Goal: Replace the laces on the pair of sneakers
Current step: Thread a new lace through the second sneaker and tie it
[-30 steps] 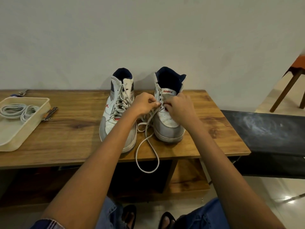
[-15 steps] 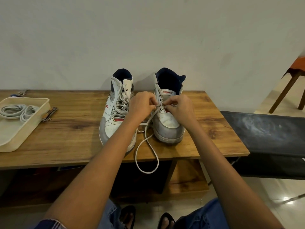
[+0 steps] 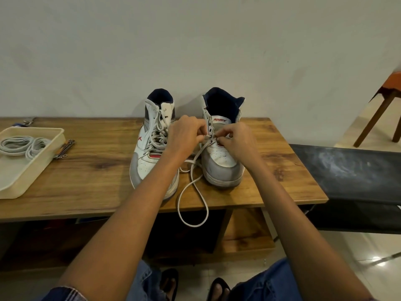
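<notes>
Supporting sneakers (image 3: 221,157), wooden table (image 3: 91,174), plain wall (image 3: 195,51)

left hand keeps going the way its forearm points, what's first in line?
Probably the right sneaker: the left hand already pinches the lace at its eyelets. Beyond that, the wall. Depth unclear.

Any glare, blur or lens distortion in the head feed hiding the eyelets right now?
Head view: soft, even light, sharp at the right white-and-grey high-top sneaker; left hand and right hand cover the lower eyelets; wide-angle bowing at the wooden table edges; glare only on the glossy floor tiles.
</notes>
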Demonstrator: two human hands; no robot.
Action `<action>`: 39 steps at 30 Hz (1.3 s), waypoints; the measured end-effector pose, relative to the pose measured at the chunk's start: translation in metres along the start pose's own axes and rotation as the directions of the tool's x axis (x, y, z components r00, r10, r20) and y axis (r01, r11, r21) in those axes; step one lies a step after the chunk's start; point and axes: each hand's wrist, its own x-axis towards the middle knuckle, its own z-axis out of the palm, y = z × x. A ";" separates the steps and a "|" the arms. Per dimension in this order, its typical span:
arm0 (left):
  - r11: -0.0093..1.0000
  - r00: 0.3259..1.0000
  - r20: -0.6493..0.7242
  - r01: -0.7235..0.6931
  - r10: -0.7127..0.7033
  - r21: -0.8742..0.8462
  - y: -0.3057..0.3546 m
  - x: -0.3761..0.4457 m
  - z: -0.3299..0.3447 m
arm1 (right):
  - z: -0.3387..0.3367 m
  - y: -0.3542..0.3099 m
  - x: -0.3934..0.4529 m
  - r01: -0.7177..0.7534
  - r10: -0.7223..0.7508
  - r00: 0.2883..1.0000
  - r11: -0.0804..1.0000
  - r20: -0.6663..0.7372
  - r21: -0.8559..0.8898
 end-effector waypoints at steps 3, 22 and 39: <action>0.979 0.990 -0.116 -0.051 0.075 0.196 0.003 -0.005 0.005 | 0.004 -0.002 -0.004 0.007 -0.004 0.998 0.999 -0.062 0.049; 0.918 0.932 0.302 0.286 -0.200 -0.275 -0.004 0.009 -0.002 | -0.003 -0.007 -0.001 0.038 -0.035 0.999 0.992 0.029 -0.120; 0.960 0.981 -0.028 0.196 -0.194 0.201 0.006 -0.006 0.002 | -0.019 0.004 -0.009 0.057 -0.053 0.997 0.997 -0.061 0.059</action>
